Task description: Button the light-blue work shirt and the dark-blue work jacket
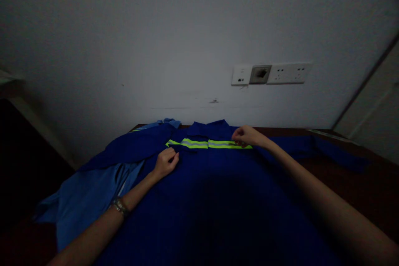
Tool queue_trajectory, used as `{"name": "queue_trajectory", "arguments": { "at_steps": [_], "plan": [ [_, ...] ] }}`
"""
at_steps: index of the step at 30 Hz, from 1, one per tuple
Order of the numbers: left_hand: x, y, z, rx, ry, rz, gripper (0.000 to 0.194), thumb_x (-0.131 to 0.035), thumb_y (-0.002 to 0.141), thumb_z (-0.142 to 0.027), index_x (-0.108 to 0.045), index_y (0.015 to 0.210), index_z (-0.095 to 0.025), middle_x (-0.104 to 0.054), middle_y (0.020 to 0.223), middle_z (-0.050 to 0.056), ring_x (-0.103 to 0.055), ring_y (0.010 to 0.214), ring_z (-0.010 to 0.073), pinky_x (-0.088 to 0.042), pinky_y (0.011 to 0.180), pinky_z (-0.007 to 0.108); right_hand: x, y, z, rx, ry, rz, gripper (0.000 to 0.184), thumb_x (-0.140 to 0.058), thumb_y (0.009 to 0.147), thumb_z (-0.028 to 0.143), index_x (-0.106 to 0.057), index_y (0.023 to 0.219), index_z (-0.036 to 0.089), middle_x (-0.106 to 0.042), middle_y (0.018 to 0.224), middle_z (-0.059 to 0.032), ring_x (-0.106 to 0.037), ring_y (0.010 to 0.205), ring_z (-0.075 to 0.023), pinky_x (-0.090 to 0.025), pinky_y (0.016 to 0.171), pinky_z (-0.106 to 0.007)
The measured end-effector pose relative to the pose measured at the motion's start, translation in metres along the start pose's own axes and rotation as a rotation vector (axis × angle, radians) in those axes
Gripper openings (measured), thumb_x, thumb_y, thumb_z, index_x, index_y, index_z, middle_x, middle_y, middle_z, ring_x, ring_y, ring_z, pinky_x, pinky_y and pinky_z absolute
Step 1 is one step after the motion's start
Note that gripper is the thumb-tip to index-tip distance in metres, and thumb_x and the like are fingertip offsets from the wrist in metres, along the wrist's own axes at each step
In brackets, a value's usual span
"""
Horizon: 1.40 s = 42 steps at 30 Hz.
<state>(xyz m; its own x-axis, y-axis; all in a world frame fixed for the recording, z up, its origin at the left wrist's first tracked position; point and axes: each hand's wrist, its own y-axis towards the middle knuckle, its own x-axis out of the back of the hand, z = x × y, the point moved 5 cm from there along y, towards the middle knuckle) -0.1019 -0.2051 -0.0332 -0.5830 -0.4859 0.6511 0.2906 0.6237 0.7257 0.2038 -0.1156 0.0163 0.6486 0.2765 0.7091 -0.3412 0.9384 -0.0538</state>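
A dark blue work jacket (193, 166) lies front up on the table, its collar toward the wall and a yellow-green and silver reflective stripe (196, 144) across the chest. My left hand (167, 163) is closed on the jacket cloth just below the stripe's left end, where the fabric is creased and raised. On the other side, my right hand (247, 136) has its fingers pinched together at the jacket's chest, over the stripe's right part near the shoulder. The exact grip of the right fingertips is hard to make out. Both sleeves stretch outward.
Lighter blue garments (84, 199) lie beneath the jacket's left side. The dark brown table (336, 183) meets a grey wall (187, 50) carrying a row of sockets (289, 73). A pale panel (374, 108) stands at the right. The light is dim.
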Motion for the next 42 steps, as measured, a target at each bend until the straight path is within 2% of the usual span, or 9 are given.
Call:
{"name": "queue_trajectory", "arguments": {
  "at_steps": [3, 6, 9, 11, 13, 18, 24, 32, 42],
  "plan": [
    [-0.007, 0.003, -0.009, 0.001, -0.033, 0.072, 0.033, -0.043, 0.080, -0.020, -0.040, 0.048, -0.016, -0.039, 0.051, -0.001, -0.038, 0.052, 0.0099, -0.033, 0.057, 0.023, 0.000, -0.014, -0.050, -0.086, 0.016, 0.030, 0.012, -0.053, 0.070, 0.016, -0.059, 0.076, 0.009, -0.062, 0.069, -0.0065, -0.057, 0.054, -0.0110, -0.046, 0.043, -0.018],
    [-0.022, 0.013, -0.021, 0.114, -0.107, 0.153, 0.026, -0.044, 0.079, -0.023, -0.049, 0.054, -0.016, -0.047, 0.056, -0.001, -0.044, 0.055, 0.0099, -0.036, 0.058, 0.022, -0.003, -0.026, -0.076, -0.125, 0.031, 0.039, 0.013, -0.052, 0.069, 0.015, -0.059, 0.079, 0.009, -0.061, 0.072, -0.0059, -0.057, 0.055, -0.0100, -0.046, 0.042, -0.017],
    [-0.048, 0.028, -0.035, 0.358, -0.261, 0.200, 0.013, -0.047, 0.074, -0.021, -0.055, 0.083, -0.016, -0.054, 0.065, -0.002, -0.050, 0.055, 0.0091, -0.039, 0.054, 0.020, -0.009, -0.029, -0.081, -0.120, 0.044, 0.036, 0.015, -0.050, 0.070, 0.012, -0.059, 0.081, 0.009, -0.060, 0.072, -0.0050, -0.056, 0.054, -0.0090, -0.047, 0.043, -0.017],
    [-0.070, 0.037, -0.045, 0.551, -0.404, 0.247, 0.029, -0.048, 0.071, -0.017, -0.048, 0.100, -0.016, -0.055, 0.068, -0.003, -0.050, 0.049, 0.0075, -0.038, 0.045, 0.018, -0.013, -0.027, -0.078, -0.092, 0.042, 0.028, 0.017, -0.049, 0.069, 0.009, -0.059, 0.083, 0.009, -0.059, 0.071, -0.0041, -0.055, 0.054, -0.0083, -0.046, 0.043, -0.016],
    [-0.093, 0.044, -0.058, 0.689, -0.540, 0.313, 0.035, -0.047, 0.070, -0.014, -0.042, 0.105, -0.016, -0.055, 0.069, -0.003, -0.049, 0.042, 0.0059, -0.034, 0.036, 0.015, -0.017, -0.024, -0.076, -0.075, 0.028, 0.010, 0.020, -0.050, 0.068, 0.006, -0.060, 0.085, 0.009, -0.060, 0.070, -0.0032, -0.055, 0.054, -0.0078, -0.046, 0.043, -0.014],
    [-0.136, 0.060, -0.083, 0.805, -0.699, 0.460, 0.034, -0.051, 0.071, -0.012, -0.036, 0.100, -0.016, -0.053, 0.063, -0.004, -0.052, 0.040, 0.0069, -0.036, 0.032, 0.013, -0.022, -0.015, -0.077, -0.110, 0.014, -0.037, 0.021, -0.053, 0.067, 0.006, -0.061, 0.086, 0.011, -0.060, 0.069, -0.0015, -0.053, 0.052, -0.0064, -0.044, 0.042, -0.012],
    [-0.168, 0.074, -0.079, 0.971, -0.729, 0.512, 0.037, -0.051, 0.073, -0.012, -0.030, 0.104, -0.015, -0.049, 0.055, -0.007, -0.052, 0.035, 0.0098, -0.042, 0.033, 0.018, -0.026, -0.005, -0.085, -0.197, 0.087, 0.027, 0.022, -0.057, 0.067, 0.011, -0.060, 0.089, 0.013, -0.054, 0.059, 0.0024, -0.050, 0.049, -0.0051, -0.044, 0.044, -0.013],
    [-0.183, 0.079, -0.080, 0.949, -0.729, 0.585, 0.036, -0.056, 0.073, -0.016, -0.032, 0.100, -0.018, -0.049, 0.049, -0.009, -0.050, 0.031, 0.0111, -0.038, 0.032, 0.017, -0.026, -0.003, -0.084, -0.174, 0.125, 0.049, 0.015, -0.058, 0.067, 0.013, -0.058, 0.082, 0.012, -0.049, 0.055, 0.0041, -0.046, 0.045, -0.0047, -0.040, 0.039, -0.013],
    [-0.182, 0.080, -0.086, 0.778, -0.661, 0.503, 0.021, -0.046, 0.069, -0.006, -0.033, 0.080, -0.019, -0.040, 0.036, -0.014, -0.040, 0.023, 0.0071, -0.024, 0.028, 0.011, -0.021, -0.005, -0.083, -0.230, 0.213, 0.008, 0.019, -0.062, 0.064, 0.010, -0.056, 0.082, 0.011, -0.051, 0.054, 0.0039, -0.051, 0.045, -0.0064, -0.047, 0.040, -0.016]
  ]
}}
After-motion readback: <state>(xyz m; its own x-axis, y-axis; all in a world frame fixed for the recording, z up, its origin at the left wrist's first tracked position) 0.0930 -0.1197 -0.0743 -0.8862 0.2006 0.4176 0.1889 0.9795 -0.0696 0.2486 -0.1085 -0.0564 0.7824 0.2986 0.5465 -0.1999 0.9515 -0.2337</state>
